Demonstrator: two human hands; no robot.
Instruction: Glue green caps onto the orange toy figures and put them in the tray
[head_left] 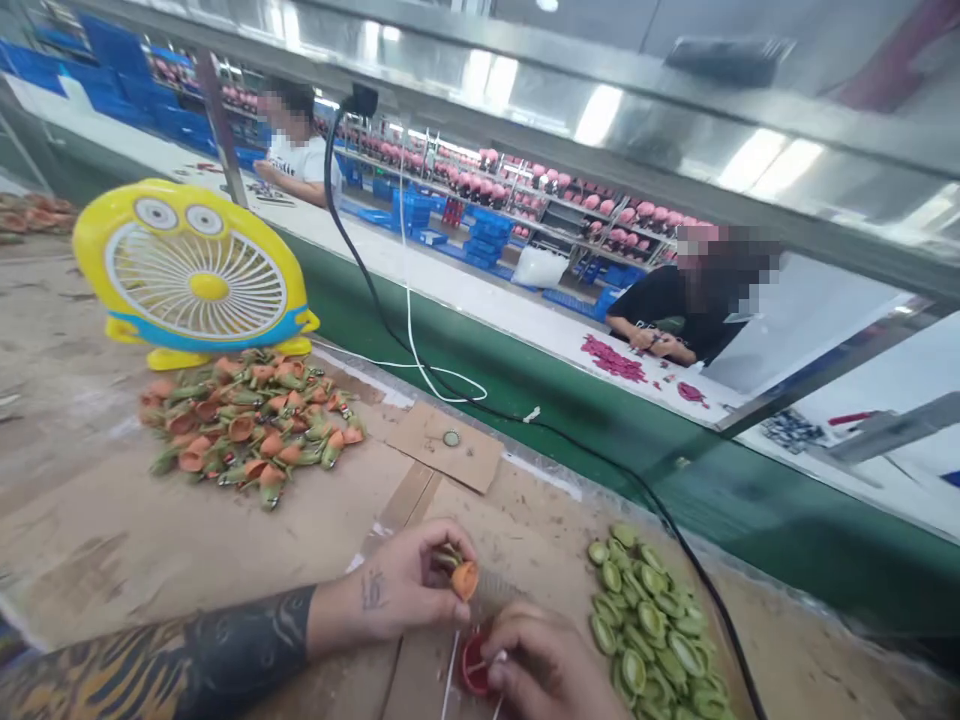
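**Two hands, one small orange flower piece at the bench**

We see the left hand [401, 590] come in from the lower left on a tattooed forearm, wrist about level, knuckles up. Its thumb & fingertips are pinched on an orange flower piece [463, 579], held just past the fingertips, above the cardboard-covered table [90, 560]. The piece's long axis runs approx. left-right: green stem end toward the palm, orange cup out to the right, toward the other hand.

The right hand [544, 665] sits low at the frame's bottom edge, fingers curled & pressed onto a red round piece [474, 665] with thin white sticks [450, 680]; exact grip we can't tell.

Right of those fingers: a heap of green cups [649, 630]. Well beyond the left fingers: a pile of finished orange-green pieces [247, 425], w/ a yellow fan [191, 275] behind.
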